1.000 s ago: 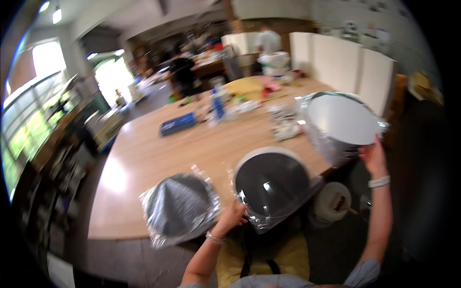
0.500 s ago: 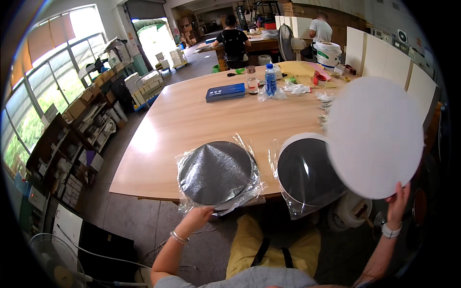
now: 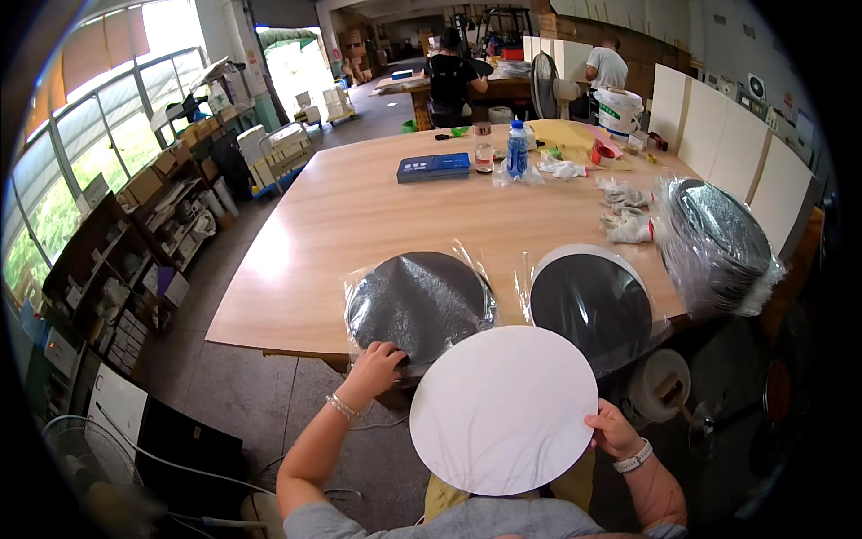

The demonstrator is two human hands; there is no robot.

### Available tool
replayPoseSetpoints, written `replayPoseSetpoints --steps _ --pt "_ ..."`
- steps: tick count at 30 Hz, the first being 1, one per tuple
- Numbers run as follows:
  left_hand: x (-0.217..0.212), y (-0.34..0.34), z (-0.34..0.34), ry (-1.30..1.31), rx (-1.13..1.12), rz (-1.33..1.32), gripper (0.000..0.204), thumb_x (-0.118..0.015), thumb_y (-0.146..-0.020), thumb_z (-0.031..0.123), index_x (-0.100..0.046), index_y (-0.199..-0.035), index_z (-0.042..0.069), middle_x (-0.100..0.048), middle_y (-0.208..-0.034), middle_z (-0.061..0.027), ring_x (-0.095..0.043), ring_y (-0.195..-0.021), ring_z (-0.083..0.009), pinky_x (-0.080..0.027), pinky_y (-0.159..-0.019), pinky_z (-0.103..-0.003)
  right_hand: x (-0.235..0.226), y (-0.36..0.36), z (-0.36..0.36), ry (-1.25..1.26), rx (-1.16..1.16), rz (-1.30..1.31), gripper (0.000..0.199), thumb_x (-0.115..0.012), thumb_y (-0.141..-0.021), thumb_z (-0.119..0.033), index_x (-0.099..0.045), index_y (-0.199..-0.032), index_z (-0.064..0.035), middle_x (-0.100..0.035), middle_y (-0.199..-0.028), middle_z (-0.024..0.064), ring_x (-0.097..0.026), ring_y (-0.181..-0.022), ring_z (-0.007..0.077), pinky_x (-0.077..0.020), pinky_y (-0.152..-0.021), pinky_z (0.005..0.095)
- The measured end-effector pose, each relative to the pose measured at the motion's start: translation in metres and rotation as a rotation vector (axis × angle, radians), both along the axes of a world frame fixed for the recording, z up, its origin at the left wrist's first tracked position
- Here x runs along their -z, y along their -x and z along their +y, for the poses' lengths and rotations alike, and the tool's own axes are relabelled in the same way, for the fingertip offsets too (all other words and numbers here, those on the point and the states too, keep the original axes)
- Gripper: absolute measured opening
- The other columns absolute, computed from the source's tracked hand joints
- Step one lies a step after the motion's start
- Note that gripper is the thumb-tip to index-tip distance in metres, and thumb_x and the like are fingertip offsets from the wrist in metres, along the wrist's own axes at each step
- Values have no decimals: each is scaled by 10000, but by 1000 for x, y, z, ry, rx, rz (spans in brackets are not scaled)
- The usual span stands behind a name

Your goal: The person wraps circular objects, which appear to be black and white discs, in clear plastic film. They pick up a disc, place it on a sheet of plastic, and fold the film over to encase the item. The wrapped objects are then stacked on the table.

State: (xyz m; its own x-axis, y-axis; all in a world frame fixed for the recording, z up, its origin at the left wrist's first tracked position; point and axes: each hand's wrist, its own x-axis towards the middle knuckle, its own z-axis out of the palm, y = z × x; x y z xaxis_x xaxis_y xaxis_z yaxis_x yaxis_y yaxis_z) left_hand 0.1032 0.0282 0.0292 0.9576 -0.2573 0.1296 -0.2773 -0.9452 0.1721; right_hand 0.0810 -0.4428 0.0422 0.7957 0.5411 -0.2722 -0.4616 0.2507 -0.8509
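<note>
My right hand (image 3: 612, 429) grips the right edge of a white round disc (image 3: 503, 409), held flat in front of my chest below the table edge. My left hand (image 3: 379, 366) rests on the near rim of a dark round disc in a clear plastic bag (image 3: 418, 301), which lies on the wooden table (image 3: 359, 207). A second dark disc with a white rim, also bagged (image 3: 590, 304), lies to its right at the table edge. A tall stack of discs wrapped in clear plastic (image 3: 716, 242) stands at the table's right corner.
On the table lie white gloves (image 3: 626, 225), a blue flat box (image 3: 435, 166), a water bottle (image 3: 516, 148) and a glass. A white bucket (image 3: 658, 384) sits under the table. Shelves with boxes line the left windows. Two people work at a far table.
My right hand has brought the white disc down from the right side to in front of my chest. My left hand stays at the left bagged disc. The view has tilted slightly.
</note>
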Motion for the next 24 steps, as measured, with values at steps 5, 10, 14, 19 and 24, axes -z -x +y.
replayPoseSetpoints --steps 5,10,14,19,24 --pt "-5 -10 -5 -182 0 -5 539 -655 -746 112 -491 -1260 99 -473 -1301 -117 -449 -1200 -314 -426 -934 -444 7 19 -6 62 17 16 227 -528 -897 -108 -518 -1106 -20 -625 -852 35 -580 -623 73 -465 -500 179" --pt "5 -21 -8 -366 119 -45 572 -636 -758 122 -445 -1297 88 -481 -1289 -147 -530 -1113 -304 -469 -886 -411 5 24 -2 52 20 0 232 -525 -901 -113 -512 -1114 -23 -625 -865 37 -578 -633 72 -463 -500 178" --pt "7 -30 -2 -474 213 -101 549 -558 -823 102 -378 -1337 33 -549 -1187 -157 -613 -953 -288 -516 -786 -348 -2 26 6 18 8 9 221 -520 -905 -112 -515 -1107 -24 -624 -867 41 -568 -622 70 -457 -504 176" --pt "-23 -30 -17 -374 201 -80 550 -471 -869 73 -287 -1377 -32 -620 -997 -155 -653 -760 -260 -534 -632 -339 -7 28 17 -7 11 10 188 -516 -910 -110 -520 -1080 -30 -617 -851 37 -564 -620 73 -454 -509 182" --pt "-37 -13 -27 -278 214 -140 573 -486 -845 67 -306 -1384 1 -627 -957 -148 -653 -740 -261 -529 -591 -350 9 25 26 -62 87 71 154 -515 -913 -111 -513 -1057 -56 -606 -817 28 -550 -573 75 -505 -527 234"
